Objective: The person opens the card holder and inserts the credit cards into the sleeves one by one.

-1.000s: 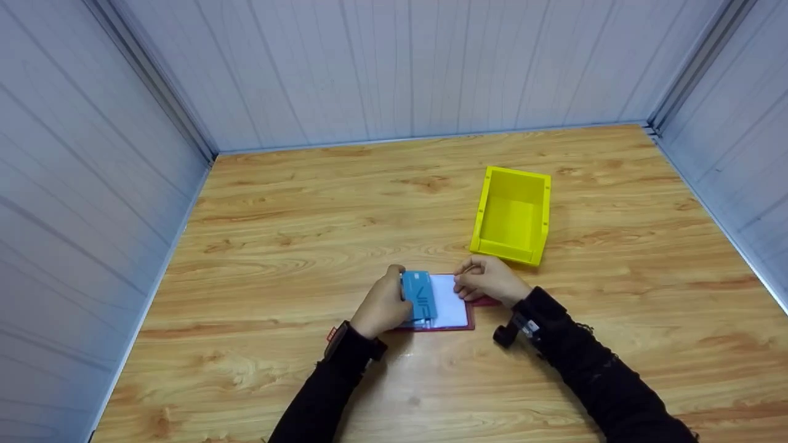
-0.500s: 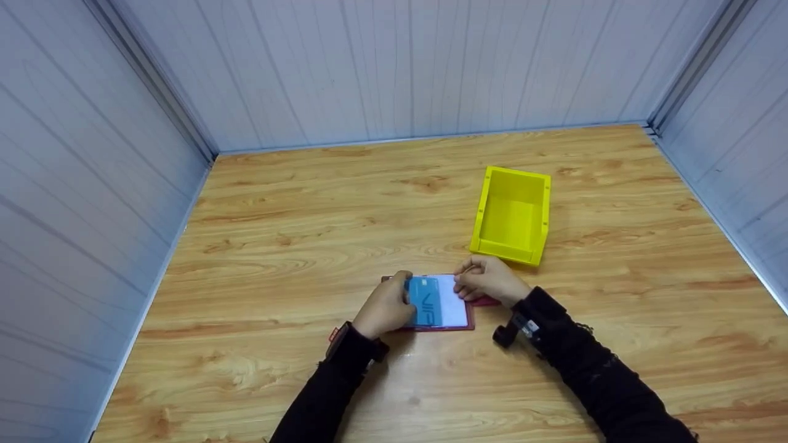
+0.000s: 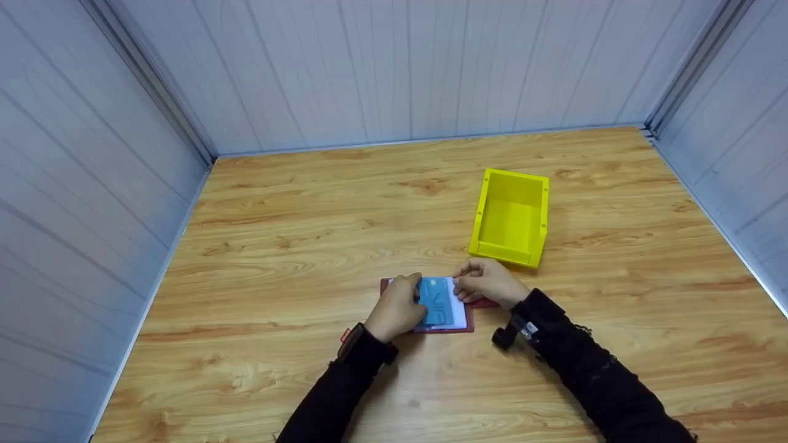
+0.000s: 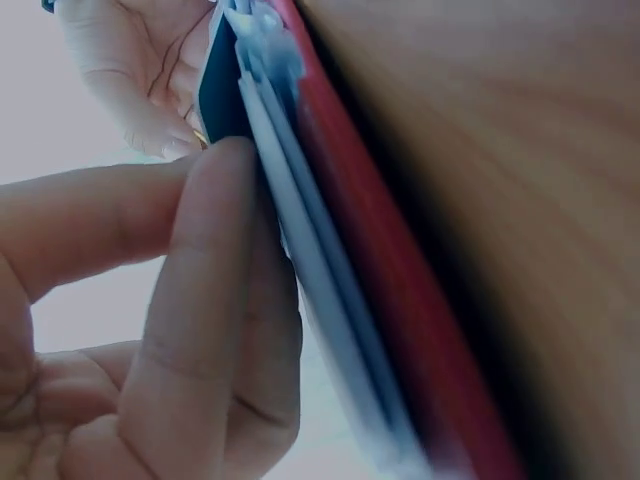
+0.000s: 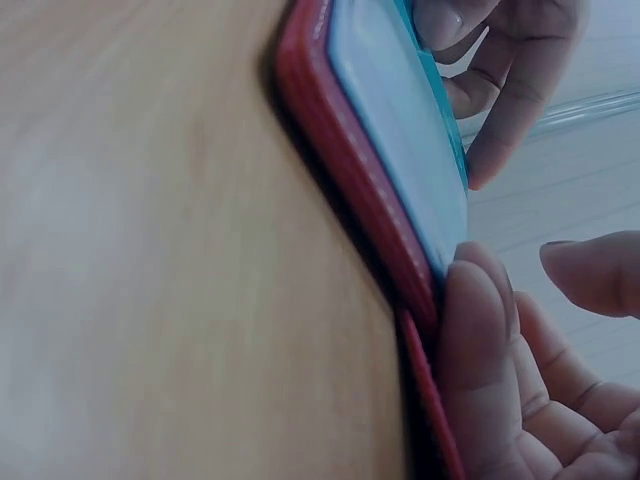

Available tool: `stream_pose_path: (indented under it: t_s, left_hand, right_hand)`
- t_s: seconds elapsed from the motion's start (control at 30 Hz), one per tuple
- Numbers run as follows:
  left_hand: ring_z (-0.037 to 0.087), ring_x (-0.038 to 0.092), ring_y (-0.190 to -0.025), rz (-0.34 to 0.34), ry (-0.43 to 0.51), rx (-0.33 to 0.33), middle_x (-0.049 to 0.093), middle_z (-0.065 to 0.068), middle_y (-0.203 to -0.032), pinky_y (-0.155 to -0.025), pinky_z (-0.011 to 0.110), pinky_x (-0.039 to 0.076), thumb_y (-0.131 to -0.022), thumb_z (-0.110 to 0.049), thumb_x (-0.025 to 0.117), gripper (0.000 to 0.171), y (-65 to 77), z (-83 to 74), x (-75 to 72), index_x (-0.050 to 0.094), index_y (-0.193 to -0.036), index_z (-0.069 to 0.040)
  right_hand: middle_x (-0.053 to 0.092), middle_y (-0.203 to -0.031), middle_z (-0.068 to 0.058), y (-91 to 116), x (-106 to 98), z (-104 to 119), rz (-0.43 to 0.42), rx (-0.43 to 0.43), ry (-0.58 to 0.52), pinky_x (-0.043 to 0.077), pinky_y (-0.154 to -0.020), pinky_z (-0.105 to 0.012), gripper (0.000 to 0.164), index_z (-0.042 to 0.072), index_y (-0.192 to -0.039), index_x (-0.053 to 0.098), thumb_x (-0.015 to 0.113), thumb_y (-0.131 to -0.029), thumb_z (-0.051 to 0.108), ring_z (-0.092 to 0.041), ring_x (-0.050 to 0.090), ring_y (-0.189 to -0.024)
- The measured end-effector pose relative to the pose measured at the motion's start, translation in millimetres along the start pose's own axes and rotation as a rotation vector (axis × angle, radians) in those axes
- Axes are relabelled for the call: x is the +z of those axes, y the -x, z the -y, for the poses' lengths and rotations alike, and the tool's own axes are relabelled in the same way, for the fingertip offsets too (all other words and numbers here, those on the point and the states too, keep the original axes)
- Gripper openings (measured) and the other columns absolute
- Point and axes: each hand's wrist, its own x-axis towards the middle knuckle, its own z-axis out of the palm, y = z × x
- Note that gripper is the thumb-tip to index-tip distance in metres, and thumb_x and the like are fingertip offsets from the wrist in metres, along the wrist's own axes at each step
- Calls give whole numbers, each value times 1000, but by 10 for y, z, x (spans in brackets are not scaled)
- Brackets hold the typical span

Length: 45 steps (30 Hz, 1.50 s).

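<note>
A red card holder [image 3: 444,330] lies unfolded on the table, with pale inner sleeves [image 3: 459,312] on top. Over them sits a blue card [image 3: 438,301] marked VIP, its left edge between the thumb and fingers of my left hand [image 3: 395,311]. In the right wrist view the card [image 5: 445,95] shows as a thin teal edge against the sleeves. How much of it lies inside a sleeve I cannot tell. My right hand [image 3: 492,284] grips the holder's right edge with curled fingertips, beside a narrow red flap [image 3: 485,303].
Behind my right hand stands a yellow open bin [image 3: 510,224], close to the knuckles. The wooden table [image 3: 295,234] is bounded by pale panel walls [image 3: 381,67] at the back and both sides.
My left hand has slid the blue card to the right across the sleeves, toward my right hand. More of the holder's left edge now shows. The right hand stays in place.
</note>
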Motion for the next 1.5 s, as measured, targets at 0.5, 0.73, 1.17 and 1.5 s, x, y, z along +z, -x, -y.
stream_pose_path:
  t_s: [0.5, 0.73, 1.17, 1.5]
  left_hand:
    - [31, 61, -107, -9, -92, 9, 62, 27, -121, -90, 44, 53, -78, 2, 59, 57, -27, -151, 113, 52, -134, 8]
    - [17, 54, -79, 7, -157, 53, 62, 10, -89, -66, 31, 46, -91, -15, 61, 31, 3, -206, 87, 64, -114, 6]
    - [11, 51, -57, 54, -177, 118, 50, -3, -63, -53, 23, 41, -96, -22, 59, 27, 146, -336, 48, 62, -74, -8]
    - [37, 61, -115, -115, -201, 24, 64, 22, -124, -98, 49, 50, -92, -29, 66, 46, 229, -32, -186, 63, -126, 2]
  right_hand:
    - [69, -80, -2, 16, 14, 11, -3, -9, 12, 59, -66, -25, 16, -6, -106, 58, 57, -93, 3, -11, 67, -70]
    - [68, -80, -2, 3, 17, 3, -5, -13, 22, 59, -66, -24, 17, -7, -106, 58, 57, -93, 4, -11, 66, -70]
    - [68, -85, -3, 24, -33, 25, 35, -42, 109, 59, -70, -27, 21, -4, -107, 59, 62, -95, 13, -12, 68, -76]
    - [68, -96, -14, 131, -68, 78, 1, -85, 292, 58, -72, -29, 26, -3, -109, 62, 65, -93, 17, -15, 64, -78]
